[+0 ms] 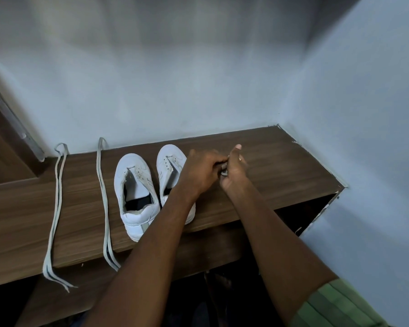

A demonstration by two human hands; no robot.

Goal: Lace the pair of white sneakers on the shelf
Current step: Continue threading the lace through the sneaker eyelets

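Two white sneakers stand side by side on the brown wooden shelf (281, 175), toes toward the wall and with no laces in their eyelets. My left forearm crosses over the right sneaker (170, 153), while the left sneaker (137, 215) is in full view. Two pale laces, each folded double, lie left of the shoes: the far lace (57, 197) and the near lace (103, 197). Both hang over the front edge. Just right of the right sneaker, my left hand (201, 171) and my right hand (235, 173) meet, fingers closed on a small grey object (223, 173) I cannot identify.
Pale blue walls close the shelf at the back and at the right (364, 114). A brown door with a metal strip (7, 142) stands at the left. Below the shelf's front edge is a dark compartment (222, 291).
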